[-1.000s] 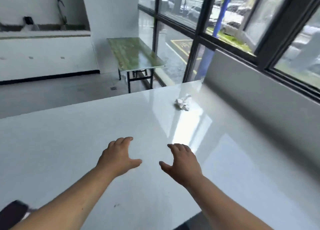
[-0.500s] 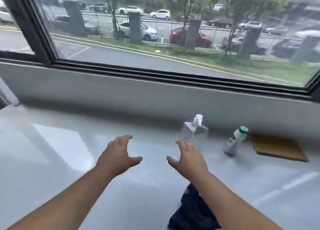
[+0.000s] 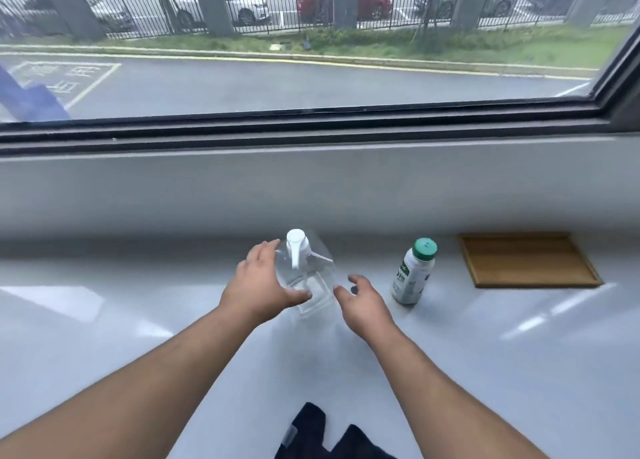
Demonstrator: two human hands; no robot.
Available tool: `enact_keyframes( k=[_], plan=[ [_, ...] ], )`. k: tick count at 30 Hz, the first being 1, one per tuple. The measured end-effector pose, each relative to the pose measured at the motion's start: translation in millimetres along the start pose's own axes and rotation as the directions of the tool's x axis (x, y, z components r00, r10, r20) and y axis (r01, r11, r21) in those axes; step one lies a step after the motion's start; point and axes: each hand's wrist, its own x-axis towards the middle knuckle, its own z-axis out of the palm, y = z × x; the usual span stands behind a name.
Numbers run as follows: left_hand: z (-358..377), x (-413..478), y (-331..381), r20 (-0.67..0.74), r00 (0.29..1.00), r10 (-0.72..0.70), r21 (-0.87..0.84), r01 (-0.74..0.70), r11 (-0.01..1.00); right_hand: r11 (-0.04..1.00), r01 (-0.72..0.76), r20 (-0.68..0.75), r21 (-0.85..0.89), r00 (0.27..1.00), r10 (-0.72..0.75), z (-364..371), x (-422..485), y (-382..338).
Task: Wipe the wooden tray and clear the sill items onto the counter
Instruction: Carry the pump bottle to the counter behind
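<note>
The long white glossy counter (image 3: 104,320) runs under the dark-framed window (image 3: 311,129), and everything sits along its far edge by the wall. Take the flat rectangular wooden tray (image 3: 526,259) as the marker: it lies against the wall at the far right, bare and unwiped. Just left of it stands an upright white plastic bottle with a green cap (image 3: 414,271). Further left is a clear square pump bottle with a white dispenser head (image 3: 306,275), also upright.

The clearing step looks to be in hand, starting with the pump bottle. The left hand (image 3: 259,285) wraps its left side, fingers curled behind and thumb across the front, touching it. The right hand (image 3: 363,306) hangs just beside its right face, fingers loose and spread, holding nothing. Next, I'd say, the right closes in and both lift it straight, as clear plastic slips.
</note>
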Motion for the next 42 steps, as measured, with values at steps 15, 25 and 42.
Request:
enact_keyframes(
  k=[15, 25, 42],
  plan=[
    [-11.8, -32.0, -64.5, -0.136, 0.988, -0.076, -0.159, 0.054, 0.986, 0.933, -0.192, 0.255, 0.303, 0.96, 0.115, 75.7, -9.1, -17.6],
    [-104.8, -208.5, -276.1, -0.287, 0.895, -0.341, -0.26, 0.27, 0.927, 0.983, -0.148, 0.532, 0.108, 0.844, 0.068, 279.8, -155.8, -82.2],
    [-167.5, -697.2, -617.1, -0.445, 0.379, -0.811, -0.49, 0.655, 0.575, 0.944, 0.209, 0.903, -0.257, 0.4, 0.157, 685.3, -570.0, -41.6]
  ],
)
